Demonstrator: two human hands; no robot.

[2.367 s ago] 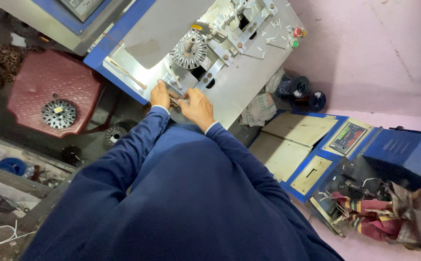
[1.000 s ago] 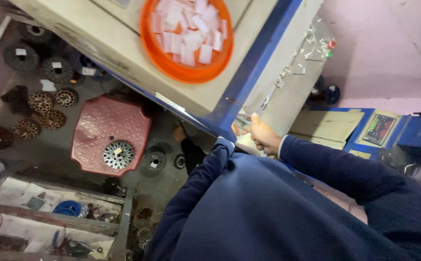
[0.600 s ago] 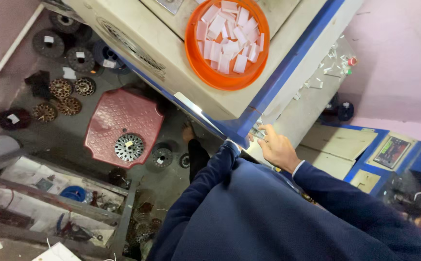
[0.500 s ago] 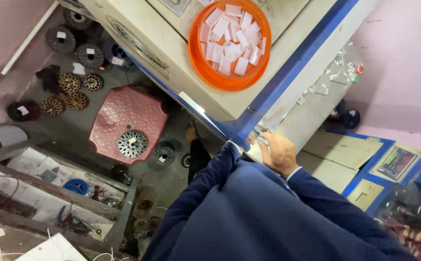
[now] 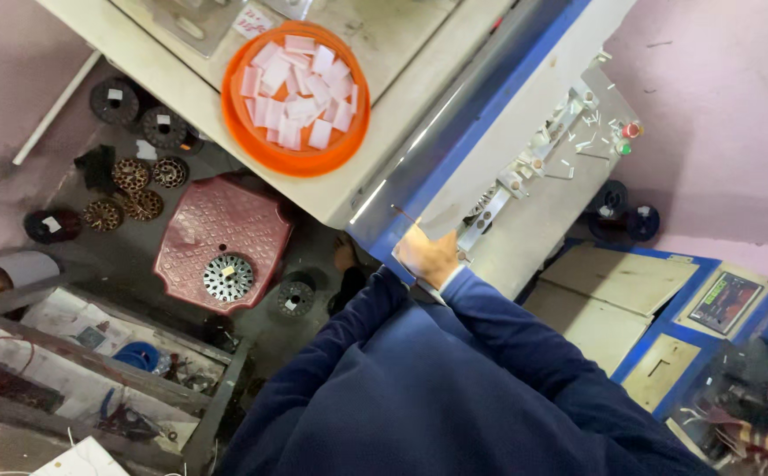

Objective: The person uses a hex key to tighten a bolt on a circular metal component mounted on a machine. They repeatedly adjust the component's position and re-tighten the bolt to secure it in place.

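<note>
At the blue bench edge (image 5: pixel 401 231), your right hand (image 5: pixel 428 256) rests by the metal fixture (image 5: pixel 489 207) for reach; finger grip can't be told, left hand hidden.

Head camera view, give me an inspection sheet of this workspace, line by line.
Surface: pale machine top with blue edging.
Job's things: metal fixture beside the right hand; orange bowl of pale slips.
Clutter: wound stator cores on the floor; red stool bearing a slotted metal disc.
Hands: right hand rests at the machine's edge, grip unclear; left hand hidden below.
Cables: nothing seen.
Surroundings: pink wall; blue cabinet.
</note>
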